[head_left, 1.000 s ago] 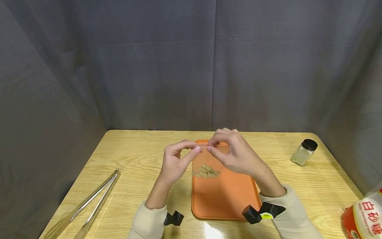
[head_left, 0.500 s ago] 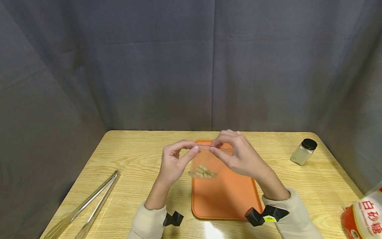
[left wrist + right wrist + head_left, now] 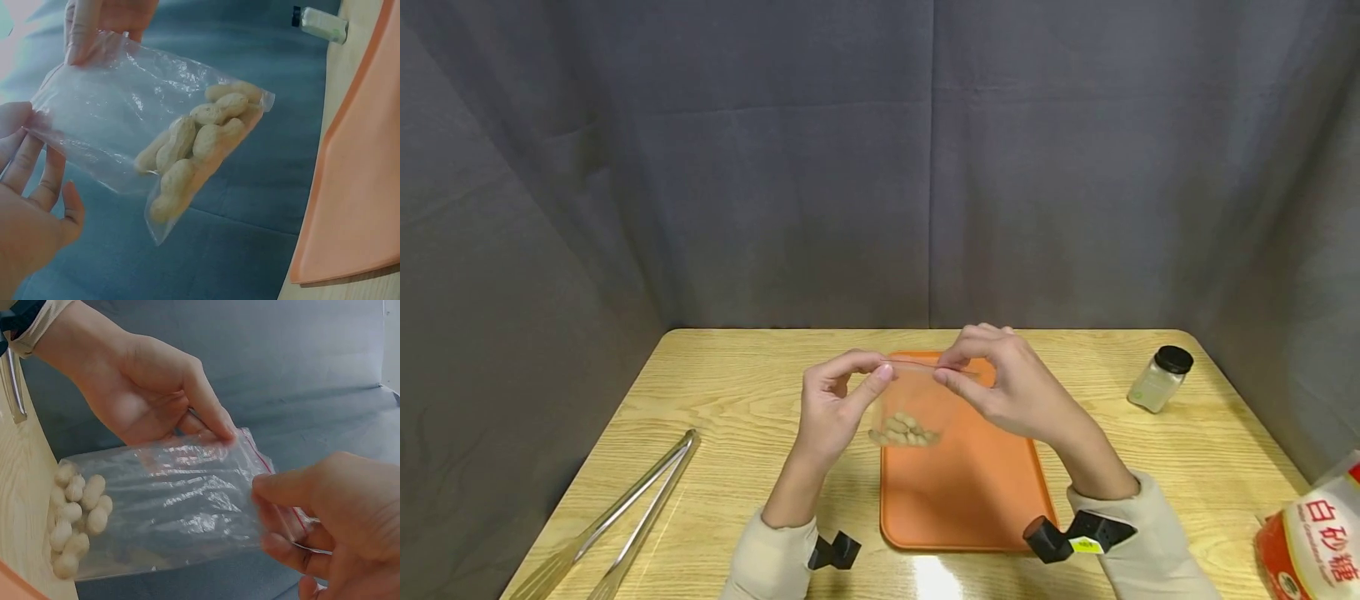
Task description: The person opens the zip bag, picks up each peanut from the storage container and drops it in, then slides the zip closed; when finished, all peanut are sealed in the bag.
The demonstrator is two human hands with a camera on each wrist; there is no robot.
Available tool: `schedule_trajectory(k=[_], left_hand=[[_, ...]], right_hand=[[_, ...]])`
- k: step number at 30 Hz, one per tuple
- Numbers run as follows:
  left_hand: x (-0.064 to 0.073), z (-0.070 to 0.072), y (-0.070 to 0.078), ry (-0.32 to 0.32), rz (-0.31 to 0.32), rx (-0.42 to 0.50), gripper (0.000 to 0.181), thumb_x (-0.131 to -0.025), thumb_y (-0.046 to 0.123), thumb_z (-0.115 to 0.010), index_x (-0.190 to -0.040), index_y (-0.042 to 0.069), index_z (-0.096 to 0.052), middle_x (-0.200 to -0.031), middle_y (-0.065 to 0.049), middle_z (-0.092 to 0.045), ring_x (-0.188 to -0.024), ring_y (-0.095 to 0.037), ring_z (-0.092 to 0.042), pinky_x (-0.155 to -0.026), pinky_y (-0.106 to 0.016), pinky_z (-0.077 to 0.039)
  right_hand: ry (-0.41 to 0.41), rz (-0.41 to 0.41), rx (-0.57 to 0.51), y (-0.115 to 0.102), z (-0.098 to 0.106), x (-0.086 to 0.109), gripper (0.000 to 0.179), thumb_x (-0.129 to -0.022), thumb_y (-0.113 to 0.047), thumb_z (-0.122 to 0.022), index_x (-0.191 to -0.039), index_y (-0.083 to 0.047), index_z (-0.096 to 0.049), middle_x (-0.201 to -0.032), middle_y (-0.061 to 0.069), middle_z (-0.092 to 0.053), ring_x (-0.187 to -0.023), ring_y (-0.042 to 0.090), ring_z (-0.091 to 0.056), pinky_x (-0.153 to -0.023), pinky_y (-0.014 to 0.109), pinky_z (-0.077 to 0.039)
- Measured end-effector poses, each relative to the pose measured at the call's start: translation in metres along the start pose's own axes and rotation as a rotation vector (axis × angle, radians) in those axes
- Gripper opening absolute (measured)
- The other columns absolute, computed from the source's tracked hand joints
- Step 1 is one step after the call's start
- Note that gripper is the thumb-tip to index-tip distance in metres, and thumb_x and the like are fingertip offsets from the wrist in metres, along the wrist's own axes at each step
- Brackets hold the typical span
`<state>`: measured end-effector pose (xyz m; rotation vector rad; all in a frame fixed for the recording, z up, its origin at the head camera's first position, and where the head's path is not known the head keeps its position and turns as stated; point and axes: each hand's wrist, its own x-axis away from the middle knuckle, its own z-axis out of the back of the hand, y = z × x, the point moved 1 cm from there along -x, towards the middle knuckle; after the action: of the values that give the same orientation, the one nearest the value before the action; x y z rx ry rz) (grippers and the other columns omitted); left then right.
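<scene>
A clear zip bag [image 3: 187, 506] with a red strip along its top hangs between my two hands, above the orange tray [image 3: 970, 492]. Several peanuts in their shells [image 3: 187, 140] lie gathered at the bag's bottom. My left hand [image 3: 835, 404] pinches the top edge near its left end between thumb and forefinger. Further right along the same edge, my right hand [image 3: 1011, 387] pinches the strip with thumb and fingers. In the right wrist view both thumbs press on the bag's near side.
Metal tongs [image 3: 640, 500] lie spread on the wooden table [image 3: 737, 400] at the left. A small jar with a black lid [image 3: 1161, 379] stands at the back right. A red and white sugar bag [image 3: 1311, 537] sits at the right front. Grey curtain surrounds the table.
My right hand has slid a little to the right along the bag's top edge, away from the left hand. The left hand and the peanuts have shifted slightly left.
</scene>
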<state>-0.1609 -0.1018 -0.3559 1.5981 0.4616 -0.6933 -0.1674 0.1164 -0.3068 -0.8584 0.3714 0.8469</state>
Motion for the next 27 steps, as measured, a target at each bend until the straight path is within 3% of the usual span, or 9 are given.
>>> schedule_trajectory(k=[17, 27], left_hand=[[-0.001, 0.004, -0.001, 0.008, -0.01, 0.017, 0.008, -0.091, -0.005, -0.065, -0.09, -0.012, -0.068, -0.085, 0.003, -0.072, -0.083, -0.018, -0.063, -0.079, -0.031, -0.051], [-0.001, 0.006, -0.001, 0.025, 0.011, 0.032, 0.009, -0.09, -0.007, -0.065, -0.091, -0.015, -0.067, -0.086, 0.004, -0.072, -0.084, -0.017, -0.064, -0.079, -0.03, -0.052]], right_hand=[[0.076, 0.024, -0.004, 0.005, 0.001, 0.005, 0.014, -0.084, 0.0, -0.076, -0.086, -0.014, -0.073, -0.078, -0.013, -0.061, -0.08, 0.008, -0.056, -0.072, 0.034, -0.036], [0.08, -0.016, 0.014, 0.009, 0.009, 0.012, 0.006, -0.087, -0.005, -0.075, -0.087, -0.011, -0.074, -0.081, -0.012, -0.063, -0.082, 0.011, -0.057, -0.078, 0.038, -0.039]])
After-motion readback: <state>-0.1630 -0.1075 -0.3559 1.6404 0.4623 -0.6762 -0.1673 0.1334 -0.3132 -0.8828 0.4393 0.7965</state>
